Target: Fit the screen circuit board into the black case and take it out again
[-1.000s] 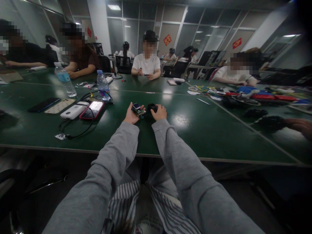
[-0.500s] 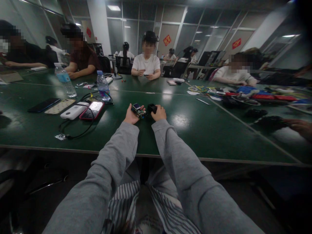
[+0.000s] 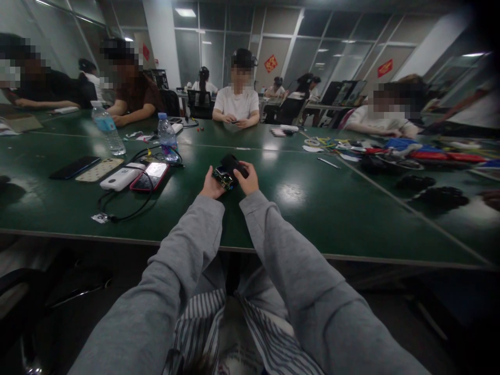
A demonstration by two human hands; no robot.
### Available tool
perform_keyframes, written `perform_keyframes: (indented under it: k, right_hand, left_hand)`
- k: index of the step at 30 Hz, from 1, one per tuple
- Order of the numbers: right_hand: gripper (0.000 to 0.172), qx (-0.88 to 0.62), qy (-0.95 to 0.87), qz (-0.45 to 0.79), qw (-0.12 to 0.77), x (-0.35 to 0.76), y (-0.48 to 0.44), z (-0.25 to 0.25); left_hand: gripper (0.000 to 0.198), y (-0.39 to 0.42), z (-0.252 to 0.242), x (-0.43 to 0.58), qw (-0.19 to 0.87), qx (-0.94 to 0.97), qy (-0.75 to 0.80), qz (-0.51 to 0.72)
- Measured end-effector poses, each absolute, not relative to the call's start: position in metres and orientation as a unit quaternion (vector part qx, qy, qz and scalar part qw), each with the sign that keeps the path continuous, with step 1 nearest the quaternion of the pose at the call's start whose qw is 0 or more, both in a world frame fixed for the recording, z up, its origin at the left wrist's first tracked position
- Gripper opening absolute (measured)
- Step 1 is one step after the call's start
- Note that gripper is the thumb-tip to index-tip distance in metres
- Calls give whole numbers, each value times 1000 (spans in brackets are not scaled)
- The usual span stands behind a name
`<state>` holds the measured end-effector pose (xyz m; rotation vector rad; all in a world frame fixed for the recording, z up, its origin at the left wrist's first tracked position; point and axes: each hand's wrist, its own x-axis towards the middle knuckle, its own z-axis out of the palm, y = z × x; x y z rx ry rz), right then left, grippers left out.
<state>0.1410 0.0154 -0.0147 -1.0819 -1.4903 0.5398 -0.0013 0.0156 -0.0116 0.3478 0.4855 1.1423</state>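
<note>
My left hand is closed around a small green circuit board with a little screen on it, held just above the table. In my right hand is a black plastic case, gripped between thumb and fingers. The case is tilted and overlaps the upper right part of the board. Whether the two touch I cannot tell. Both hands are close together over the green table, in front of my body.
To the left lie a white power bank, a phone in a red case, a dark phone and black cables. Two water bottles stand behind them. Wires and bags cover the right side. A person sits opposite.
My right hand has turned the black case and brought it leftward, from beside the circuit board to over its edge. My left hand stays nearly in place with the board.
</note>
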Motion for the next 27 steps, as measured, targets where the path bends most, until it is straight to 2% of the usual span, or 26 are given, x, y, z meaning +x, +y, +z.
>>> perform_keyframes:
  k: [6, 10, 13, 15, 18, 21, 23, 27]
  right_hand:
    - [58, -438, -670, 229, 554, 136, 7, -16]
    - [51, -433, -730, 166, 502, 134, 3, -16]
    - [53, -433, -755, 158, 466, 132, 5, -23]
    - [61, -447, -750, 182, 452, 131, 9, -29]
    - [76, -439, -749, 209, 449, 132, 14, -38]
    - [83, -411, -741, 256, 465, 132, 17, -39]
    - [79, -405, -702, 313, 495, 131, 18, -36]
    - [60, -427, -556, 441, 561, 132, 24, -28]
  left_hand:
    - [61, 14, -11, -1, 794, 164, 225, 541]
    - [61, 13, -11, -1, 790, 155, 227, 548]
    - [63, 13, -9, -2, 786, 160, 224, 554]
    - [60, 13, -8, -1, 785, 170, 220, 554]
    - [42, 15, -6, 1, 781, 186, 227, 552]
    - [26, 16, -6, 3, 768, 182, 263, 556]
    - [22, 16, -6, 3, 758, 184, 276, 561]
    - [25, 10, -4, 2, 763, 233, 225, 559]
